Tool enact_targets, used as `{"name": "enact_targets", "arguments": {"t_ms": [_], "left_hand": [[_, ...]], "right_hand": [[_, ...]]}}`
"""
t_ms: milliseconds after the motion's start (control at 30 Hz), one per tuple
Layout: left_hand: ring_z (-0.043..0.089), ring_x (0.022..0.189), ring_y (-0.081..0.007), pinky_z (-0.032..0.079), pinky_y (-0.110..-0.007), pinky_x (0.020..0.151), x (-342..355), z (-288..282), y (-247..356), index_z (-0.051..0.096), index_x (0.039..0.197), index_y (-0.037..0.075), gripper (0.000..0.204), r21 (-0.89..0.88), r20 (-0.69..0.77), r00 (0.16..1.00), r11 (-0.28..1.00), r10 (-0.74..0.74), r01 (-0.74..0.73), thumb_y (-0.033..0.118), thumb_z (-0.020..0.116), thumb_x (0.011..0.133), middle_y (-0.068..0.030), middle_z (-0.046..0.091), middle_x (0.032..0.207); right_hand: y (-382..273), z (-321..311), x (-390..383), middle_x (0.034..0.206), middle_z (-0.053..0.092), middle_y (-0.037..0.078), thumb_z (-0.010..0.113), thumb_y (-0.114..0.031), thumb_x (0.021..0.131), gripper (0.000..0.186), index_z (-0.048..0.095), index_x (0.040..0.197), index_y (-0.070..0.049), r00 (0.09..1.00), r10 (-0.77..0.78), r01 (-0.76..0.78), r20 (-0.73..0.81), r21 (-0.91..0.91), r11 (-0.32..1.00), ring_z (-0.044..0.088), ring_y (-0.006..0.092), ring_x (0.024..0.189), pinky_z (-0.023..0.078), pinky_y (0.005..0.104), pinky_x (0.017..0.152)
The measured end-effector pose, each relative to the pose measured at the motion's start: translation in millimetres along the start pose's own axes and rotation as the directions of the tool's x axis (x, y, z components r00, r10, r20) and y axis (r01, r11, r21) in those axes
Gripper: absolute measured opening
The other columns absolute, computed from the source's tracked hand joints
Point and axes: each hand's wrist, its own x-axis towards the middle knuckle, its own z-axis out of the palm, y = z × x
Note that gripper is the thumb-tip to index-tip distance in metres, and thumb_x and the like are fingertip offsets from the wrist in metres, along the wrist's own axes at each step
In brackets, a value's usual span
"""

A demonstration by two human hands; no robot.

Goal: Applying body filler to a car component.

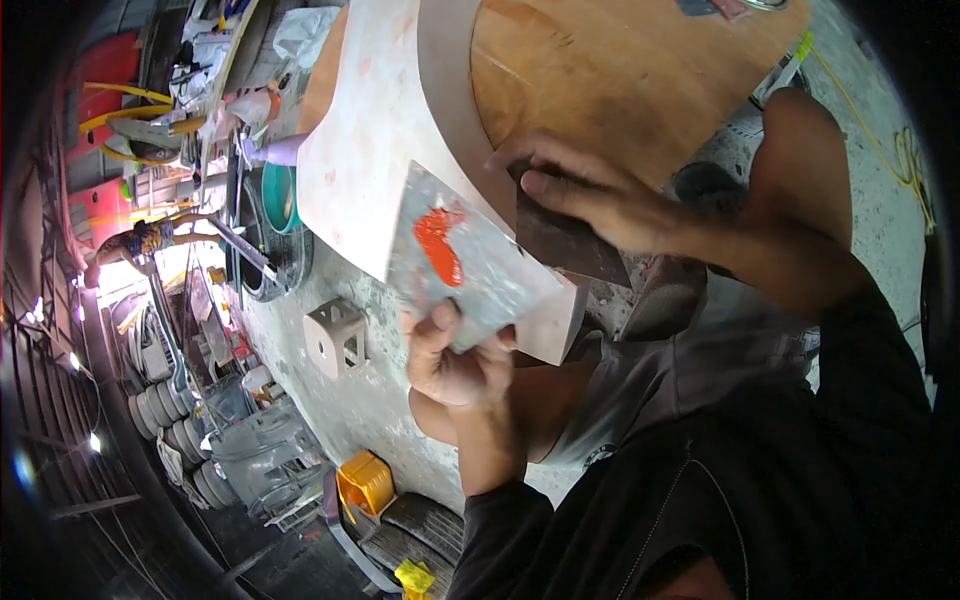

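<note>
My left hand [455,365] grips the lower end of a mottled grey flat plate [500,290] bearing a blob of orange-red paste [440,250]. My right hand [590,200] is closed on a dark, flat spreader [580,255] just right of the plate, with its thumb across the top. Behind both is a pale, curved white panel [365,150] with a grey inner band, lying against a round tan wooden board [610,80]. Whether the spreader touches the plate or panel I cannot tell.
A teal basin [280,198], a pale slotted block [335,340] and a yellow container [365,480] are on the left, near tyres [420,525] and a cluttered bench. Another person [140,240] stands far left. A yellow cord [905,175] crosses the concrete floor [870,140] at right.
</note>
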Motion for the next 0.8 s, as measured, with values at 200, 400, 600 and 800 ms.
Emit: {"name": "enact_targets", "arguments": {"t_ms": [200, 400, 600, 800], "left_hand": [[0.066, 0.104, -0.0304, 0.065, -0.041, 0.068, 12, -23, 25, 0.045, 0.13, 0.002, 0.041, 0.327, -0.149, 0.926, 0.901, 0.348, -0.286, -0.003, 0.057, 0.091, -0.0168, 0.059, 0.122], [0.066, 0.105, -0.0275, 0.065, -0.05, 0.075, 10, -32, 19, 0.043, 0.127, 0.007, 0.03, 0.401, -0.024, 0.971, 0.892, 0.237, -0.208, 0.004, 0.053, 0.098, -0.016, 0.059, 0.121], [0.065, 0.103, -0.0247, 0.065, -0.049, 0.072, 12, -23, 8, 0.044, 0.126, 0.008, 0.028, 0.563, -0.017, 0.967, 0.802, 0.254, -0.2, 0.005, 0.053, 0.099, -0.0155, 0.058, 0.123], [0.066, 0.096, -0.0233, 0.066, -0.047, 0.067, 18, -34, -2, 0.041, 0.112, 0.01, 0.019, 0.667, 0.062, 0.941, 0.688, 0.332, -0.287, 0.006, 0.055, 0.099, -0.0147, 0.06, 0.115]], "right_hand": [[-12, -32, 8, 0.099, 0.058, 0.001, 0.061, -0.015, 0.097, 0.032, 0.056, 0.128, -0.007, 0.941, -0.229, 0.103, -0.249, -0.433, 0.896, 0.054, 0.0158, 0.086, 0.045, 0.0306, 0.082], [-32, -38, 9, 0.099, 0.061, 0.011, 0.07, -0.013, 0.09, 0.029, 0.057, 0.113, -0.002, 0.853, -0.522, 0.369, 0.012, -0.72, 0.587, 0.063, 0.0203, 0.088, 0.048, 0.0305, 0.076], [-50, -24, 15, 0.089, 0.062, 0.011, 0.073, -0.014, 0.087, 0.027, 0.057, 0.106, -0.003, 0.882, -0.468, 0.327, 0.053, -0.784, 0.528, 0.064, 0.0245, 0.08, 0.049, 0.0317, 0.071], [-47, -25, 17, 0.084, 0.059, 0.009, 0.076, -0.017, 0.085, 0.027, 0.058, 0.101, -0.005, 0.877, -0.454, 0.371, 0.157, -0.822, 0.432, 0.061, 0.0244, 0.074, 0.048, 0.0342, 0.066]]}}
